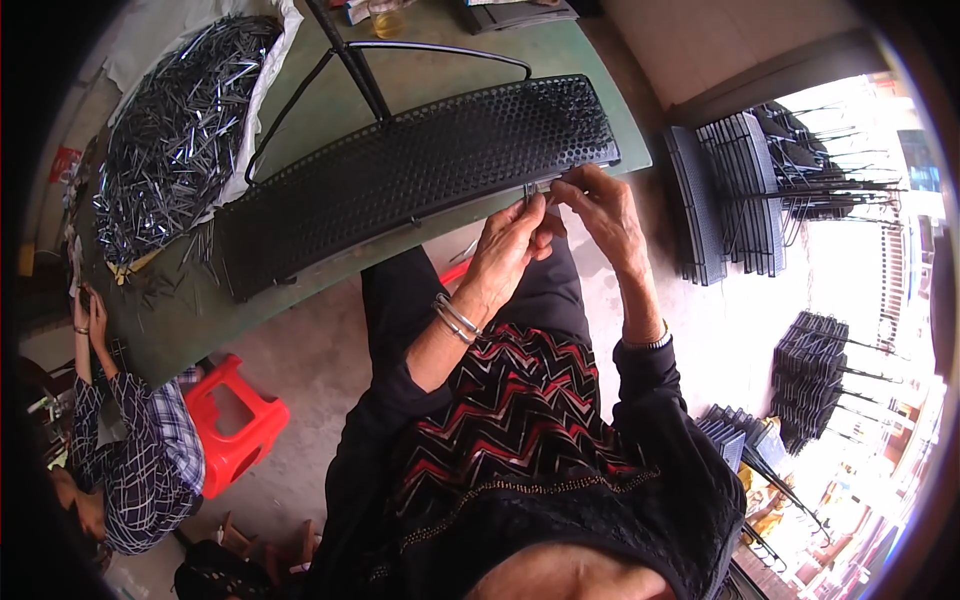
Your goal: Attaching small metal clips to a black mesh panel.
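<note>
A long black perforated metal panel [430,160] lies across the green table, with black rods rising from its far side. At its near edge, toward the right end, my two hands meet. My left hand [508,245] is closed, thumb and fingers pinching a small dark strip [530,190] by the panel's edge. Just beside it, my right hand [608,218] is closed too, its fingertips pinched together next to the left thumb. Whatever lies between the right fingertips is too small to tell.
A white sack [262,110] full of thin dark strips [185,130] sits on the table's left, some spilled beside it. A co-worker's hands [92,318] are at the left edge, near a red stool [232,420]. Black racks [725,200] stand stacked at right.
</note>
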Motion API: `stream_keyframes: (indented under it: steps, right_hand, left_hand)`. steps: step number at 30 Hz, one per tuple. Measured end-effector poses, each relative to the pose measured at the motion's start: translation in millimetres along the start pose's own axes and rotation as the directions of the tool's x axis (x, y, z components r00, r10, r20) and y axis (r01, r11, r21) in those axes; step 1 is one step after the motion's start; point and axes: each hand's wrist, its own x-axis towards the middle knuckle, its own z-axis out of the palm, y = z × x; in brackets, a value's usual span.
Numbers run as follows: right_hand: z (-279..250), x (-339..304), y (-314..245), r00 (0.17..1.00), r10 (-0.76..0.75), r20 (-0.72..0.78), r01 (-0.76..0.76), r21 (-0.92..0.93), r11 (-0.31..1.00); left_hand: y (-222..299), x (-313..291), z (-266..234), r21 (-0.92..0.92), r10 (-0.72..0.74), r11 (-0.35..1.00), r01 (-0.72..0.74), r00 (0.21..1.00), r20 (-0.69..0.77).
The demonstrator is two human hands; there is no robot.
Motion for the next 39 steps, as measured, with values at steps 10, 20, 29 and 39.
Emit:
stream_keyframes:
  steps: [10, 20, 29, 39]
  right_hand:
    - [-13.8, 37.4, 16.3, 0.707, -0.377, -0.598, 0.184, -0.360, 0.915]
    - [-1.1, 46.9, 37.3, 0.763, -0.473, -0.441, 0.124, -0.619, 0.776]
    - [-12.8, 20.3, 7.4, 0.994, -0.078, 0.078, 0.093, -0.214, 0.972]
    - [-15.5, 2.7, 11.5, 0.980, 0.047, 0.195, -0.077, 0.145, 0.986]
  left_hand:
    - [-5.0, 7.7, -16.5, 0.020, -0.001, 1.000, 0.007, 0.965, -0.261]
    - [0.9, 2.6, -15.6, 0.063, -0.003, 0.998, 0.012, 0.991, -0.132]
    - [-1.4, -0.2, -5.7, 0.113, 0.014, 0.994, -0.010, 0.999, -0.031]
    - [1.1, -4.3, 6.4, 0.207, -0.054, 0.978, 0.040, 0.997, 0.062]
